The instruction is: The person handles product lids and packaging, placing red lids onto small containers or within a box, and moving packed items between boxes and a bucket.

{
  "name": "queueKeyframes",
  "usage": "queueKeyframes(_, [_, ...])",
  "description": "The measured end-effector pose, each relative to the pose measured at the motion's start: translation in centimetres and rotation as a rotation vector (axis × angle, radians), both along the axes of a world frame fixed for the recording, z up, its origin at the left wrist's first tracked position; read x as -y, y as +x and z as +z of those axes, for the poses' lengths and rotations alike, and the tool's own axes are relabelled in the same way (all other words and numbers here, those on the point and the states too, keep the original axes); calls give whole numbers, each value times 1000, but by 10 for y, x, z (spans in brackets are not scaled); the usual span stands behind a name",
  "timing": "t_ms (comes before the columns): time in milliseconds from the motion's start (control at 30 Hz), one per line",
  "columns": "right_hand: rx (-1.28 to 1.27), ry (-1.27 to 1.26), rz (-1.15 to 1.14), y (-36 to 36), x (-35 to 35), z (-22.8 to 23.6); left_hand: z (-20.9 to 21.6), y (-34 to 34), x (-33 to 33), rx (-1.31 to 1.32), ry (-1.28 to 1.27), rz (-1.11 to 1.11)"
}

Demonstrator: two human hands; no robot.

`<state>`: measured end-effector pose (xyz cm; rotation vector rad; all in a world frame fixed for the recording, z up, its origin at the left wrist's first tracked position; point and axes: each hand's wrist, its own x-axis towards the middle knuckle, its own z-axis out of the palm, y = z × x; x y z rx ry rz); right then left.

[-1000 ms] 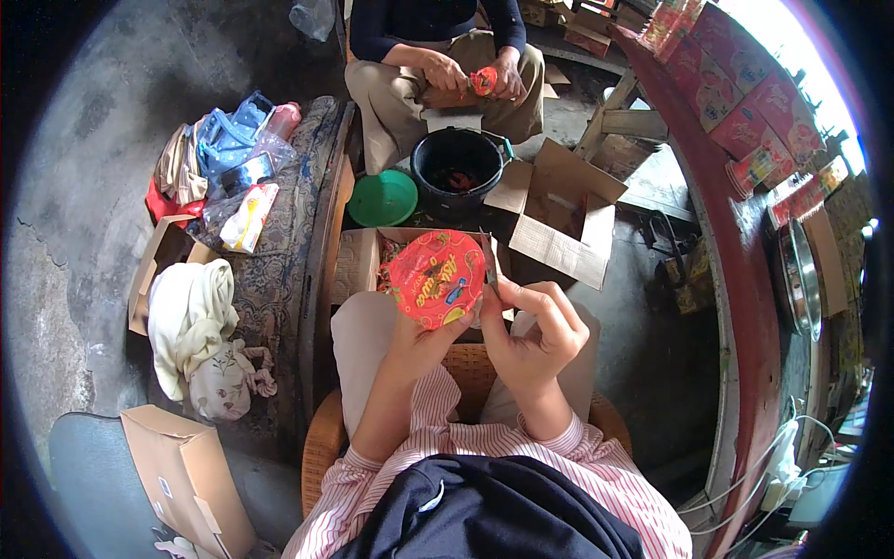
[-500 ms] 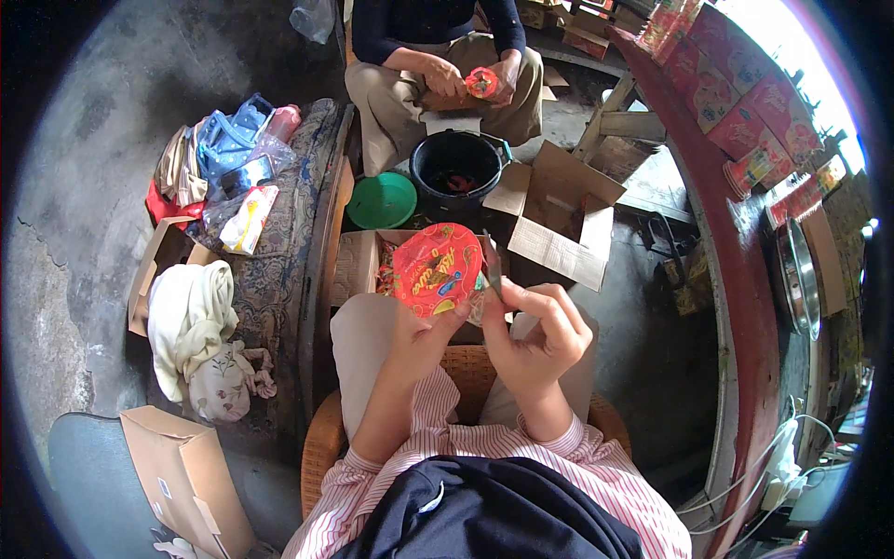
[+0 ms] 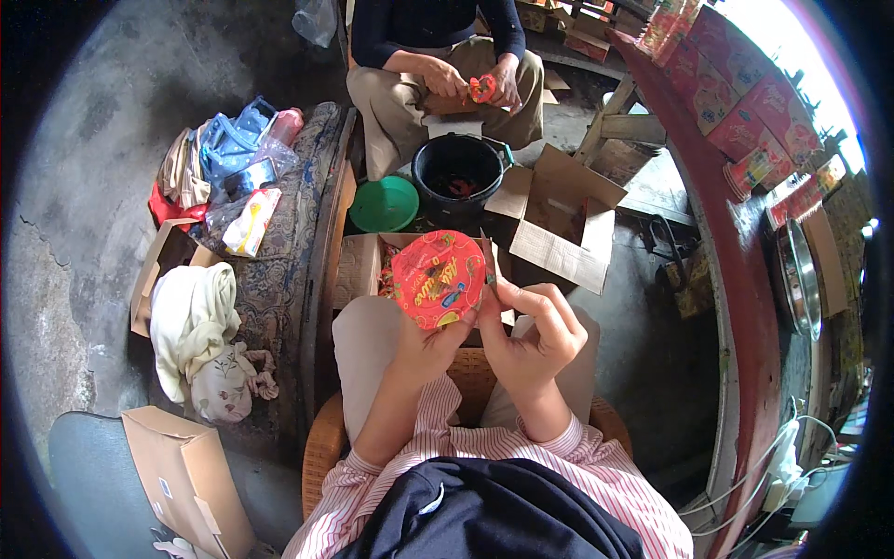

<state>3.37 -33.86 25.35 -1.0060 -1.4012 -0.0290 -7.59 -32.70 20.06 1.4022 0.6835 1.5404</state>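
My left hand [image 3: 428,345] grips a red, round printed lid [image 3: 438,279] by its lower edge, tilted up in front of me above my lap. At the lid's right edge, my right hand [image 3: 535,331] is closed with thumb and forefinger pinched on a small knife [image 3: 488,261]. Its thin dark blade points away from me along the rim. Most of its handle is hidden in my fingers. Behind the lid, an open cardboard box [image 3: 358,270] with colourful scraps in it stands partly covered.
Across from me a seated person's hands [image 3: 503,86] work on a similar red piece. Between us stand a black bucket [image 3: 453,212], a green basin [image 3: 384,205] and an open carton [image 3: 559,247]. A patterned bench [image 3: 270,307] with cloths and bags runs along the left.
The lid has dropped slightly and turned a little in my left hand. My right hand and the knife have shifted slightly left. The other person's red piece has tilted.
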Motion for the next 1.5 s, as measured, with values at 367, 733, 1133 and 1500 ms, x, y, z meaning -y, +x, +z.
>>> queueKeyframes(367, [-31, -9, -33, -1, -5, -3, 3, -3, -4, -170, 11, 57])
queueKeyframes(733, [17, -9, -6, -3, -13, -9, 2, -8, -7, -176, 19, 78])
queueKeyframes(1133, [-19, -67, 24, 3, -14, -13, -2, -10, -11, -300, 75, 105])
queueKeyframes(1500, [-62, -108, 67, -2, -10, -14, -4, -19, -13, -319, 84, 106])
